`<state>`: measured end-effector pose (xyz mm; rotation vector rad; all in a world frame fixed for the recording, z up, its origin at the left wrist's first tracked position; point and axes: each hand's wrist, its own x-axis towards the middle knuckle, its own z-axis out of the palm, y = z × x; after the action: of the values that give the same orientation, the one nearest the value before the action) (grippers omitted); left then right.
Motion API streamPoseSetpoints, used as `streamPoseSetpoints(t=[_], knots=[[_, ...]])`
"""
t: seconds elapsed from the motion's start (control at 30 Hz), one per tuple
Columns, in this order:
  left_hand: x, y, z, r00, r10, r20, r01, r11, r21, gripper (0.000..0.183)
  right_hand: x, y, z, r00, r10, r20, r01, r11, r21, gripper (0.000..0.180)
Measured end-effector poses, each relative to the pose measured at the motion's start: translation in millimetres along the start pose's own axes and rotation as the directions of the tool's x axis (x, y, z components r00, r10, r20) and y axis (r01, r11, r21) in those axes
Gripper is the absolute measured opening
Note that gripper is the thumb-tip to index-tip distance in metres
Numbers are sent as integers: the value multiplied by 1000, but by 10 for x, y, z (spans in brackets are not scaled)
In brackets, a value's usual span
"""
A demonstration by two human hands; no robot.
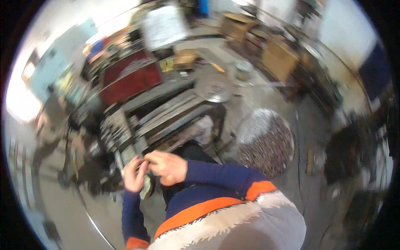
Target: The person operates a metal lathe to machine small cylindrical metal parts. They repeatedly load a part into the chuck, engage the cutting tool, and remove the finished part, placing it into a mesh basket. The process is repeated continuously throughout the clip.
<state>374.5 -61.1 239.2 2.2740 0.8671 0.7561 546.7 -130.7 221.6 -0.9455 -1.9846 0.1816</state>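
Observation:
Both of my hands meet at the near left end of a metal machine bed [175, 115] with long parallel rails. The fingertips of my left hand [135, 175] come together with those of my right hand [167, 165]. A small thing may be between them, but blur hides it and I cannot tell. Just beyond my fingers is a greasy metal machine part [118, 128]. Under my hands a round yellowish piece [147, 187] shows.
A red metal tray [131, 81] stands behind the rails, with a round metal disc [215, 87] at their far end. On the floor to the right is a large round container [265, 143] full of small metal pieces. Cardboard boxes [279, 59] stand farther back; a cable [298, 150] crosses the floor.

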Motion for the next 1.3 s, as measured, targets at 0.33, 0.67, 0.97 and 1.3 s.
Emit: streamPoseSetpoints(t=[0.33,0.67,0.97,1.3], knots=[[-109,-264,-315,995,0,-100,1,1000,7,19,694,185,9,941,-46,334,-37,971,238,37],[-152,-559,-813,965,-151,-214,110,975,-191,18,1440,361,393,865,-143,481,-74,912,404,35],[-347,-655,-1116,954,-170,-246,96,954,-285,19,1853,294,621,788,-261,557,53,931,361,35],[-2557,-1199,-2051,417,-377,-827,711,702,38,36,2393,1065,1425,711,81,698,365,806,-466,32]])
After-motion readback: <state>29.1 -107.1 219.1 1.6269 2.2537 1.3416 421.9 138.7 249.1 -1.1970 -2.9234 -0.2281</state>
